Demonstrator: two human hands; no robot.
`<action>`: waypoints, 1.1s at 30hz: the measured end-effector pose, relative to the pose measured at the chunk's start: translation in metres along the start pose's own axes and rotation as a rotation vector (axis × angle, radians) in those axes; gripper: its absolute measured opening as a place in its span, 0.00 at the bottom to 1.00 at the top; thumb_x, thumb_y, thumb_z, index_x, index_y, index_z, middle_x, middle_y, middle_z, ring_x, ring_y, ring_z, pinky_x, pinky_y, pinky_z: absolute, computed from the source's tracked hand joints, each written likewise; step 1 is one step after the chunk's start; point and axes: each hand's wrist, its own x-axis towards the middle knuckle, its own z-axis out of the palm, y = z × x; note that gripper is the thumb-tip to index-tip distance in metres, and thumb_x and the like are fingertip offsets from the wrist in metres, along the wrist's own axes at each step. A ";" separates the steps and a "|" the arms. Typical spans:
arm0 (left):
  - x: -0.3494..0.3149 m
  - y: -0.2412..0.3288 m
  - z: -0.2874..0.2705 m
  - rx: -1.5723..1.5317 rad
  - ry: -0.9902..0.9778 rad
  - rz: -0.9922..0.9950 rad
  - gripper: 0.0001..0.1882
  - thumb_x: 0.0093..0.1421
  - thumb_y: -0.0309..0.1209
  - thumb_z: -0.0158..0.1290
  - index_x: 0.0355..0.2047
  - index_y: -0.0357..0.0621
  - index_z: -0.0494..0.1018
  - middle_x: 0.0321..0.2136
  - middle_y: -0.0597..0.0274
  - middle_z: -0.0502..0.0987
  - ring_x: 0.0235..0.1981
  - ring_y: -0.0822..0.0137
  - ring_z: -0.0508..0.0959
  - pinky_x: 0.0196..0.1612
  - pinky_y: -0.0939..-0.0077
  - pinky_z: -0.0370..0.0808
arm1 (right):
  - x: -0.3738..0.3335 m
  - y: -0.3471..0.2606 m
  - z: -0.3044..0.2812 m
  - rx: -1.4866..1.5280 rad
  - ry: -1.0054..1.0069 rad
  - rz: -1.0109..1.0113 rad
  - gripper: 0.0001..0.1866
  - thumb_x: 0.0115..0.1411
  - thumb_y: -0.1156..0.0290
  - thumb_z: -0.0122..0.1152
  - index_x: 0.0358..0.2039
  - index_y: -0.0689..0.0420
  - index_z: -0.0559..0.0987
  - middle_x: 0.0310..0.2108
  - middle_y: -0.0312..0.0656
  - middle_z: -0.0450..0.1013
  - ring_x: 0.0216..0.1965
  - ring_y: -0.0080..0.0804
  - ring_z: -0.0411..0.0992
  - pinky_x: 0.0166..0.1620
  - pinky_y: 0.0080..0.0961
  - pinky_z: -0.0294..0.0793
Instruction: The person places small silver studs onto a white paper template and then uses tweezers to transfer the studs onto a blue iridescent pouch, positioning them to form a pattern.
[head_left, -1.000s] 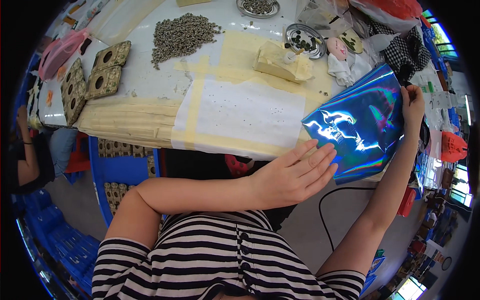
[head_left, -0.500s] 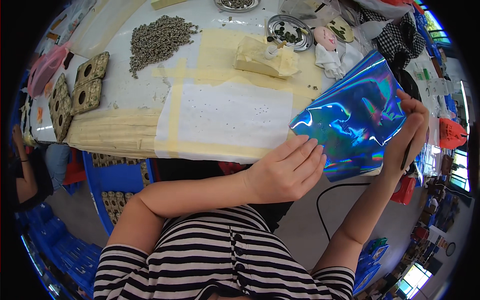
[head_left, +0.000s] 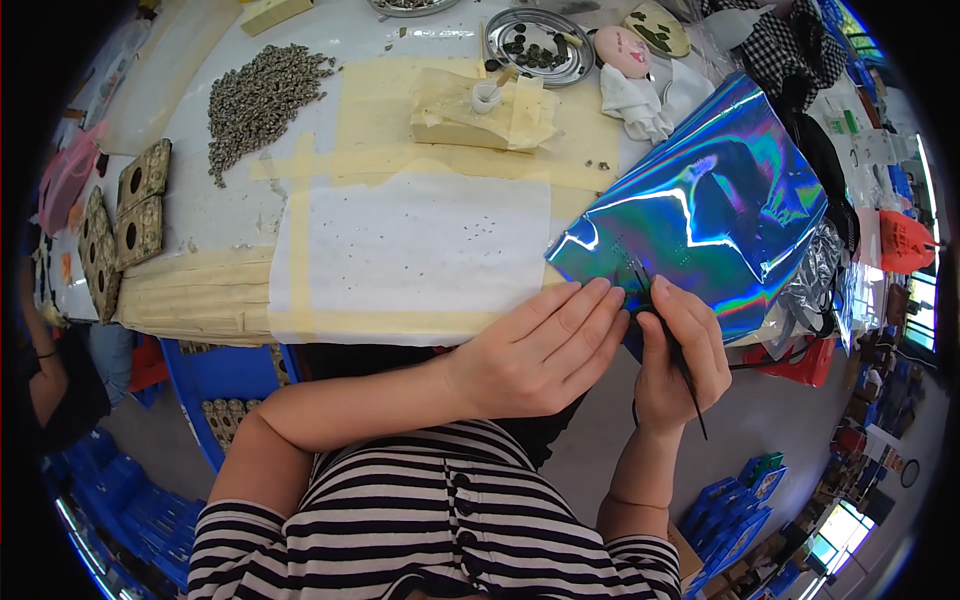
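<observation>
A shiny blue holographic sheet (head_left: 740, 180) lies at the right of the table, its near edge bent over the table's front. My left hand (head_left: 535, 350) is closed on that near edge, fingers together on top and the thumb hidden. Black tweezers (head_left: 688, 385) are pinched in my right hand (head_left: 685, 355), with their two tips over the sheet just beyond my left fingertips. Small specks dot the sheet around the tips. Left of it, a white paper sheet (head_left: 420, 240) taped to the table carries several tiny dark bits.
Beyond the paper stands a yellowish block (head_left: 460, 125) with a small white cup (head_left: 485, 97). A metal dish (head_left: 540, 75) of dark green pieces and a pink round object (head_left: 622, 52) sit behind. Leftward are a grey heap of small pieces (head_left: 265, 100) and camouflage-patterned blocks (head_left: 140, 205).
My right hand has come from the sheet's right edge to beside my left hand, bringing the tweezers' tips over the sheet. The whole view has shifted slightly.
</observation>
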 end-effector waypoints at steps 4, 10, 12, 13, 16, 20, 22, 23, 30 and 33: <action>0.001 -0.002 -0.002 -0.005 -0.004 0.008 0.15 0.57 0.30 0.51 0.41 0.34 0.78 0.45 0.50 0.78 0.50 0.57 0.78 0.54 0.66 0.75 | 0.003 0.001 0.001 -0.019 -0.014 -0.025 0.13 0.49 0.80 0.71 0.37 0.62 0.83 0.36 0.46 0.80 0.38 0.39 0.79 0.42 0.29 0.77; 0.000 -0.002 0.000 0.011 0.017 0.011 0.14 0.57 0.30 0.51 0.40 0.35 0.78 0.45 0.51 0.78 0.50 0.58 0.78 0.53 0.66 0.76 | 0.003 0.000 0.001 -0.029 -0.008 -0.027 0.13 0.48 0.81 0.71 0.36 0.62 0.83 0.35 0.45 0.80 0.37 0.39 0.79 0.42 0.29 0.77; 0.000 -0.002 0.000 0.014 0.022 0.012 0.14 0.57 0.30 0.51 0.40 0.35 0.78 0.44 0.51 0.79 0.50 0.58 0.78 0.53 0.66 0.76 | 0.003 0.000 0.001 -0.030 -0.008 -0.026 0.13 0.48 0.81 0.71 0.36 0.62 0.83 0.35 0.45 0.80 0.37 0.39 0.79 0.42 0.29 0.77; 0.001 -0.001 -0.001 0.017 0.017 0.002 0.13 0.58 0.30 0.52 0.41 0.37 0.79 0.45 0.53 0.79 0.50 0.59 0.78 0.53 0.68 0.76 | 0.003 0.000 0.001 -0.033 -0.008 -0.025 0.13 0.48 0.81 0.71 0.36 0.62 0.83 0.35 0.45 0.80 0.37 0.39 0.79 0.43 0.29 0.77; 0.001 0.000 -0.002 0.022 0.007 -0.017 0.11 0.60 0.30 0.53 0.41 0.41 0.80 0.46 0.57 0.80 0.50 0.63 0.79 0.52 0.70 0.75 | 0.002 0.000 0.001 -0.041 -0.008 -0.028 0.13 0.48 0.81 0.71 0.36 0.62 0.83 0.35 0.45 0.80 0.37 0.39 0.79 0.43 0.29 0.77; 0.001 -0.001 -0.002 0.024 0.006 -0.014 0.11 0.60 0.31 0.54 0.41 0.41 0.80 0.46 0.57 0.80 0.50 0.63 0.79 0.52 0.70 0.75 | 0.002 0.000 0.001 -0.049 -0.010 -0.034 0.13 0.48 0.81 0.71 0.36 0.62 0.83 0.34 0.44 0.80 0.38 0.39 0.79 0.43 0.29 0.77; 0.001 -0.001 -0.002 0.025 0.008 -0.013 0.11 0.60 0.31 0.54 0.41 0.41 0.80 0.46 0.57 0.80 0.50 0.63 0.79 0.52 0.70 0.75 | 0.003 -0.001 0.001 -0.050 -0.011 -0.035 0.13 0.48 0.81 0.71 0.36 0.62 0.83 0.34 0.44 0.80 0.38 0.39 0.79 0.43 0.29 0.77; 0.001 -0.001 -0.002 0.025 0.011 -0.014 0.11 0.60 0.31 0.54 0.41 0.41 0.80 0.45 0.57 0.80 0.50 0.62 0.79 0.52 0.70 0.75 | 0.003 -0.001 0.001 -0.050 -0.011 -0.036 0.12 0.48 0.81 0.71 0.36 0.62 0.83 0.34 0.44 0.80 0.38 0.39 0.79 0.43 0.29 0.77; 0.001 -0.001 -0.001 0.017 0.014 -0.013 0.11 0.60 0.30 0.54 0.41 0.41 0.80 0.45 0.57 0.80 0.50 0.62 0.79 0.52 0.70 0.76 | 0.003 0.000 0.002 -0.046 -0.012 -0.044 0.12 0.49 0.81 0.71 0.36 0.62 0.83 0.34 0.44 0.80 0.38 0.39 0.79 0.43 0.29 0.76; 0.001 -0.001 -0.001 0.022 0.018 -0.013 0.11 0.60 0.30 0.54 0.40 0.41 0.80 0.45 0.57 0.80 0.49 0.62 0.79 0.52 0.70 0.76 | 0.003 0.000 0.002 -0.045 -0.013 -0.041 0.12 0.49 0.81 0.71 0.36 0.62 0.83 0.34 0.44 0.80 0.37 0.39 0.79 0.43 0.28 0.76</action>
